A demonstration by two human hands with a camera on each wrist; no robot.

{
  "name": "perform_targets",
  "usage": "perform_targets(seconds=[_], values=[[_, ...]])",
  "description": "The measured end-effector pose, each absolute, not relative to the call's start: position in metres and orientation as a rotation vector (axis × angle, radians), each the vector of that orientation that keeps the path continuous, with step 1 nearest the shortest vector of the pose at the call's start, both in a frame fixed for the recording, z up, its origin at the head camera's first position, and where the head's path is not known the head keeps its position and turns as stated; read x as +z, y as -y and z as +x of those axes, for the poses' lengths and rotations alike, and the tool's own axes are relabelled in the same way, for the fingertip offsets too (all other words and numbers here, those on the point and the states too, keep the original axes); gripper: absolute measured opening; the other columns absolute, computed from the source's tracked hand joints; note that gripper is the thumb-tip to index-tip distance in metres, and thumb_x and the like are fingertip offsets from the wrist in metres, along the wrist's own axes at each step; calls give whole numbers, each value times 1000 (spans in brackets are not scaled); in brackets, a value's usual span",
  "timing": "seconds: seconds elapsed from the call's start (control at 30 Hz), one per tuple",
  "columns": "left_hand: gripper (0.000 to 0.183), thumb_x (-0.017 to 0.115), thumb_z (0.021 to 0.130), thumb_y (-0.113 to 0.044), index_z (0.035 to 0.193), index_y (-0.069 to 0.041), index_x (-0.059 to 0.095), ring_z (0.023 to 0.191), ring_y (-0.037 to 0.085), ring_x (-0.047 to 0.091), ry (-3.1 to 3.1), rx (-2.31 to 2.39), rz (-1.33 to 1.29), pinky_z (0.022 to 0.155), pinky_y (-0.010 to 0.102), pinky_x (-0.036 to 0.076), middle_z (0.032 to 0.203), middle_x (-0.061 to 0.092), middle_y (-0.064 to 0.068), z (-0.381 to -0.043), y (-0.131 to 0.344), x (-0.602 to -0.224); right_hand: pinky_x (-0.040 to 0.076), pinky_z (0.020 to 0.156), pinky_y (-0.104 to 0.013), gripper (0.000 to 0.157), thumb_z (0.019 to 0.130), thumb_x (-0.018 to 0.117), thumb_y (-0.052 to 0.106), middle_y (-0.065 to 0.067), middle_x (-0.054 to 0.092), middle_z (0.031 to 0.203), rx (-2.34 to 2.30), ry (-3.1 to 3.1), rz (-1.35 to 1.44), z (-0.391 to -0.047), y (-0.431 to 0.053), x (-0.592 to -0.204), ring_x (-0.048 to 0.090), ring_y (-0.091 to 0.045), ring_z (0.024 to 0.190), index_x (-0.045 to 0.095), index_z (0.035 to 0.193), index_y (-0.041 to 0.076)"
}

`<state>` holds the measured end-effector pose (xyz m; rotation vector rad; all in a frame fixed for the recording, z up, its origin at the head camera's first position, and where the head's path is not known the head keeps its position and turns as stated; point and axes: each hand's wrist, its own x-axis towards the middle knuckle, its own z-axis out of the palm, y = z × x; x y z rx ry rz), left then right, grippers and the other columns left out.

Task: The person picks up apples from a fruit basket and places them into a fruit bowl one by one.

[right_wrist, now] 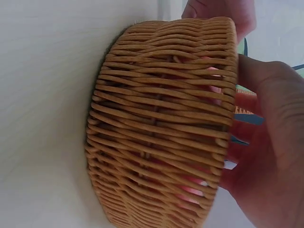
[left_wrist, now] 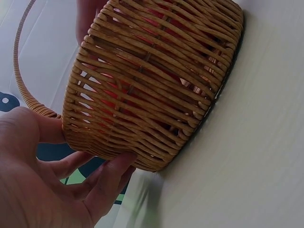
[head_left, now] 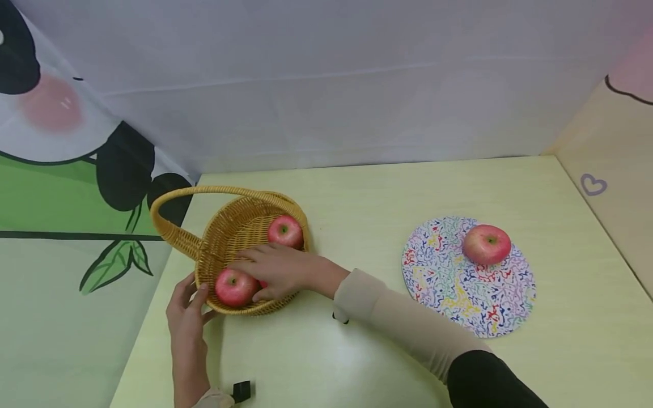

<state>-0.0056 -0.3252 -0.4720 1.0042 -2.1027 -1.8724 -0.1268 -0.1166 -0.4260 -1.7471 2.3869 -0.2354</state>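
Observation:
A round wicker basket (head_left: 244, 226) with an arched handle sits on the left of the table. My left hand (head_left: 186, 317) grips its near left rim, thumb on the edge and fingers against the outer wall (left_wrist: 142, 90). Inside lie a red apple (head_left: 237, 287) at the near side and another apple (head_left: 285, 231) at the right. My right hand (head_left: 285, 272) reaches over the right rim into the basket, holding a third apple, mostly hidden under the palm. In the right wrist view, the thumb of my right hand (right_wrist: 280, 118) is close to the basket rim (right_wrist: 230, 95).
On the right, an apple (head_left: 487, 245) rests on a round, multicolored patterned mat (head_left: 459, 294). A pale wall cloth (head_left: 357, 113) borders the table (head_left: 357, 226) at the back, and a printed cartoon panel (head_left: 61, 198) stands at the left.

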Motion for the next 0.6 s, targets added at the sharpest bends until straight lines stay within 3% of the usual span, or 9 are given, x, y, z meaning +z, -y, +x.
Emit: perform_targets(seconds=[0.1, 0.3, 0.6], values=[[50, 53, 109, -33, 158, -25, 45, 112, 6, 54, 2115, -1869, 1013, 70, 19, 57, 154, 45, 3, -7, 326, -473, 28, 129, -42, 82, 99, 66, 52, -1, 35, 168, -219, -2396, -1722, -128, 122, -431, 32, -21, 157, 27, 166, 23], [49, 54, 109, -31, 156, -23, 47, 113, 8, 55, 2101, -1871, 994, 70, 20, 58, 140, 52, -8, -7, 325, -473, 26, 130, -39, 88, 99, 65, 56, 0, 33, 169, -119, -2421, -1698, -128, 132, -435, 31, -20, 157, 23, 167, 20], [47, 55, 109, -28, 155, -21, 48, 113, 9, 56, 2069, -1886, 986, 69, 21, 58, 134, 53, -11, -5, 325, -471, 35, 125, -39, 96, 96, 66, 61, -1, 36, 167, -55, -2436, -1648, -129, 144, -438, 37, -22, 154, 19, 168, 19]])
